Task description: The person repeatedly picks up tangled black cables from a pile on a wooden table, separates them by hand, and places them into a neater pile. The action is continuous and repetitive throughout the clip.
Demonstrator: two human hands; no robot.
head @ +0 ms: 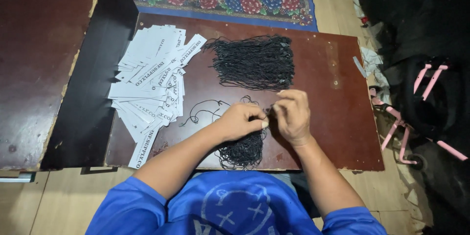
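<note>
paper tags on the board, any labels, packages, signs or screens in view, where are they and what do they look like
Paper tags: a fanned, overlapping heap on the left part of the brown board, left of the black string bundle; narrow white rectangles with dark print.
One stray tag: same kind, at the board's near left edge, by the left forearm.
No packages, signs or screens show.

Brown board (338,117): white paper tags (152,88) fanned at left edge; black cord bundle (255,62) near far edge; left hand (240,121) and right hand (293,116) pinching cord above near-edge cord heap (243,150).
</note>
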